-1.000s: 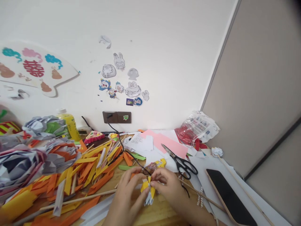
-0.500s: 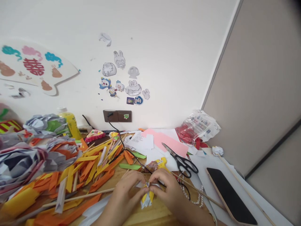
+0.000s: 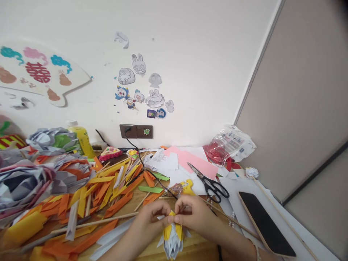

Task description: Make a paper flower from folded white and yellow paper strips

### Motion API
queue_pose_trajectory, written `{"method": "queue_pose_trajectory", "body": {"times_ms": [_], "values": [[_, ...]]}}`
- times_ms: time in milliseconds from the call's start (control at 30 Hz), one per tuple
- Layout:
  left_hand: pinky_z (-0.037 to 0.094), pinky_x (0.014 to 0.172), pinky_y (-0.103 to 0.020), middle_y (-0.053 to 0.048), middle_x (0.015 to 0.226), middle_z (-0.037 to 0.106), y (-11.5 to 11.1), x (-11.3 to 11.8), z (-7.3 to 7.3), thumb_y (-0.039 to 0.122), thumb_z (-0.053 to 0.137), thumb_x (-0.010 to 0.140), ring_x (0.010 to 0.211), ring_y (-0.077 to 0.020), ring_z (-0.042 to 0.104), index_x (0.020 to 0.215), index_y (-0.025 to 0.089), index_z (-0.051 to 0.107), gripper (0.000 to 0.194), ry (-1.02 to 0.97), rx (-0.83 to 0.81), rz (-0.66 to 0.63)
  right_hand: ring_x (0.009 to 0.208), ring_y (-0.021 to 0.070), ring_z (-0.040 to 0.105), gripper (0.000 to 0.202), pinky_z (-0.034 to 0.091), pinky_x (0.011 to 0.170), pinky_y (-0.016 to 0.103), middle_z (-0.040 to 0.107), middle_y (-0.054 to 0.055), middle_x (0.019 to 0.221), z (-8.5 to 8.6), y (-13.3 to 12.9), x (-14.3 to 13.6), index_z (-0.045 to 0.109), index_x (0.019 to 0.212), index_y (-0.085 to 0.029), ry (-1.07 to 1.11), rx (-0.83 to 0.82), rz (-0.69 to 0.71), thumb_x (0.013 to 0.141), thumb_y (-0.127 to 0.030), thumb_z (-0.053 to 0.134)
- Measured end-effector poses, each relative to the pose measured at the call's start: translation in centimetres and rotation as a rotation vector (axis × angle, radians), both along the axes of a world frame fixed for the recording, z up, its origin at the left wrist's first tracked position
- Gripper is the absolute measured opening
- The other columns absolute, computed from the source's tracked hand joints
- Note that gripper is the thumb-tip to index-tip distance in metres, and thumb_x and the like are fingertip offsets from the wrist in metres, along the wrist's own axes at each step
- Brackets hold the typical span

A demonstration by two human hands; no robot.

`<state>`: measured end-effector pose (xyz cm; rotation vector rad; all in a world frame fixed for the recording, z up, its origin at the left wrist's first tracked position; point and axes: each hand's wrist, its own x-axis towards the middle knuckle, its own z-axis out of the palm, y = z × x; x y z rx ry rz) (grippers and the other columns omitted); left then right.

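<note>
A folded paper piece (image 3: 173,243), yellow above and white with pointed tips below, hangs between my hands over the wooden table (image 3: 152,252). My left hand (image 3: 153,217) pinches its upper end from the left, thumb and fingers closed. From the right, my right hand (image 3: 191,214) grips the same upper end, its thumb almost touching the left thumb. The fingertips hide the top of the piece. Just beyond my hands lie a yellow item (image 3: 187,187) and a black cable (image 3: 156,178).
Orange and yellow folded strips (image 3: 108,188) and large paper bundles (image 3: 24,192) cover the left side. Black-handled scissors (image 3: 214,188) lie behind on the right, near a phone (image 3: 266,223), thin sticks and white sheets. A yellow bottle (image 3: 83,139) stands by the wall.
More of the yellow and white paper piece now shows below my fingers, its white tips spread wider and lower. Both hands still pinch it; the camera view has shifted slightly.
</note>
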<state>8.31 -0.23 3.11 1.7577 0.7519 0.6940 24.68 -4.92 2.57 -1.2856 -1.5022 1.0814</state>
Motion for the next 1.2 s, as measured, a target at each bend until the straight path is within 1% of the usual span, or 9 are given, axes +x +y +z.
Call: {"method": "queue_pose_trajectory", "body": {"times_ms": [100,200,300,467,700,800,933,1033,1200], "values": [[0.041,0.056,-0.02,0.0,0.058,0.056,0.0,0.0,0.0,0.033,0.061,0.068,0.059,-0.0116,0.049,0.059,0.014,0.057,0.021,0.021,0.027,-0.006,0.057,0.009,0.048,0.011,0.039,0.054,0.019,0.051,-0.004,0.062,0.1,-0.1,0.0,0.054,0.066,-0.016,-0.048,-0.002,0.002,0.064,-0.02,0.065],[0.041,0.058,-0.02,0.0,0.06,0.06,-0.1,0.0,0.3,0.03,0.06,0.069,0.061,-0.0129,0.052,0.06,0.015,0.06,0.018,0.079,0.108,0.017,0.056,0.0091,0.047,0.013,0.038,0.052,0.019,0.05,-0.004,0.06,0.3,-0.2,-0.1,0.055,0.064,-0.016,-0.083,0.019,-0.044,0.064,-0.022,0.066],[0.042,0.06,-0.02,-0.001,0.063,0.063,-0.3,-0.1,1.0,0.027,0.06,0.069,0.063,-0.0137,0.055,0.062,0.015,0.062,0.014,0.126,0.161,0.02,0.057,0.0095,0.048,0.014,0.038,0.052,0.019,0.051,-0.004,0.06,0.4,-0.3,-0.3,0.055,0.063,-0.016,-0.113,0.046,-0.058,0.065,-0.025,0.066],[0.043,0.06,-0.019,0.0,0.062,0.064,-0.3,-0.4,2.0,0.027,0.06,0.069,0.062,-0.0131,0.056,0.063,0.016,0.062,0.013,0.166,0.225,-0.019,0.057,0.0099,0.048,0.007,0.038,0.052,0.018,0.053,-0.003,0.06,0.8,-0.5,-0.3,0.057,0.061,-0.016,-0.141,0.055,-0.047,0.065,-0.017,0.063],[0.041,0.058,-0.019,0.001,0.06,0.063,0.0,-0.5,1.4,0.027,0.059,0.072,0.06,-0.0123,0.054,0.06,0.015,0.061,0.017,0.18,0.282,-0.038,0.059,0.0101,0.049,0.006,0.04,0.055,0.019,0.052,-0.004,0.062,1.1,-0.5,-0.5,0.057,0.065,-0.017,-0.081,0.026,0.008,0.066,-0.018,0.062],[0.041,0.058,-0.019,0.0,0.06,0.063,-0.1,-0.5,1.3,0.025,0.056,0.074,0.06,-0.0122,0.054,0.061,0.016,0.061,0.017,0.178,0.32,-0.055,0.061,0.0107,0.051,0.006,0.04,0.056,0.02,0.053,-0.003,0.064,0.9,-0.4,-0.5,0.056,0.064,-0.017,-0.085,0.036,-0.005,0.066,-0.017,0.061],[0.041,0.06,-0.021,-0.002,0.062,0.062,0.0,-0.5,1.1,0.023,0.053,0.076,0.062,-0.0137,0.054,0.06,0.016,0.06,0.019,0.213,0.458,-0.033,0.064,0.0121,0.053,0.007,0.039,0.058,0.021,0.056,-0.002,0.064,0.9,-0.5,-0.5,0.056,0.062,-0.018,-0.195,0.086,-0.059,0.066,-0.014,0.06],[0.041,0.063,-0.022,-0.003,0.063,0.062,0.2,-0.6,1.0,0.022,0.052,0.077,0.065,-0.0145,0.054,0.061,0.017,0.061,0.019,0.234,0.532,-0.051,0.067,0.0129,0.053,0.011,0.038,0.062,0.022,0.057,-0.002,0.065,1.0,-0.6,-0.5,0.055,0.06,-0.018,-0.315,0.176,-0.07,0.068,-0.011,0.059],[0.04,0.061,-0.021,-0.002,0.067,0.063,0.2,-0.6,0.9,0.02,0.051,0.077,0.065,-0.014,0.055,0.065,0.018,0.061,0.015,0.283,0.558,-0.062,0.07,0.014,0.051,0.016,0.036,0.066,0.024,0.056,0.0,0.066,1.0,-0.6,-0.5,0.053,0.059,-0.018,-0.486,0.334,0.009,0.071,-0.008,0.058]]}}
